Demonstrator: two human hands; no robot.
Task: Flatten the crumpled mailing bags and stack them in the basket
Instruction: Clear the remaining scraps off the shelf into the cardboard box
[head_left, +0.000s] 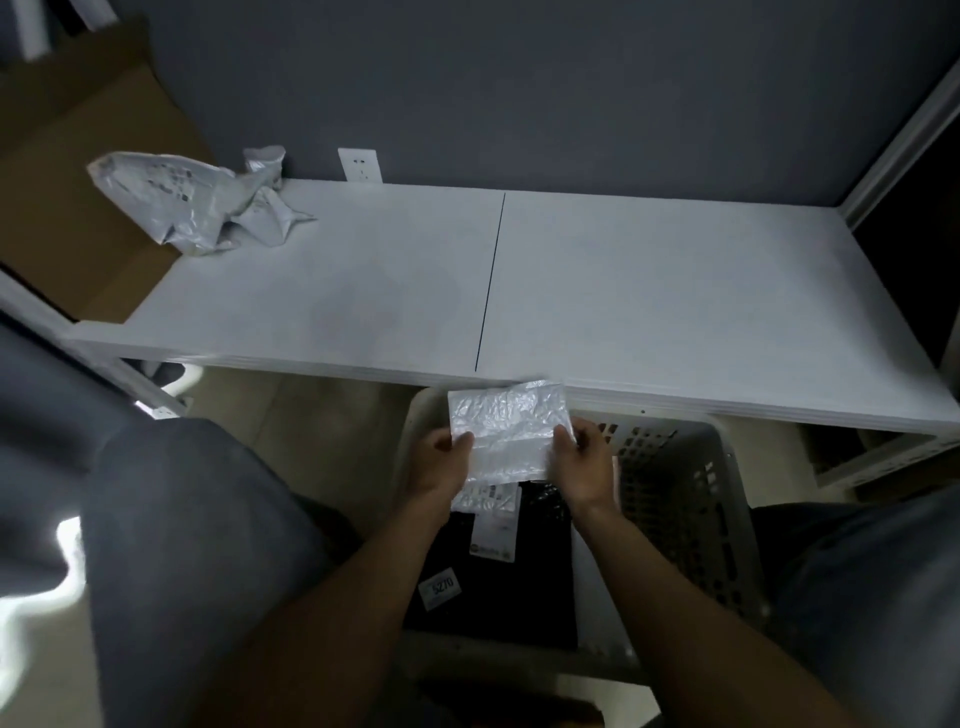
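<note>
I'm watching left hand (441, 462) and right hand (583, 457) pinching opposite ends of the white crinkled plastic mailing bag (506, 423) (long axis sideways). It's hovering, directly over the beige perforated basket (680, 467).

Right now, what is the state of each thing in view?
Basket: between the knees, holds flat black bags.
White mailing bag: mostly flattened, held above the basket.
Left hand: grips the bag's left edge.
Right hand: grips its right edge.
Grey mailing bags: crumpled, on the table's far left corner.
Wall socket: nothing plugged in.
</note>
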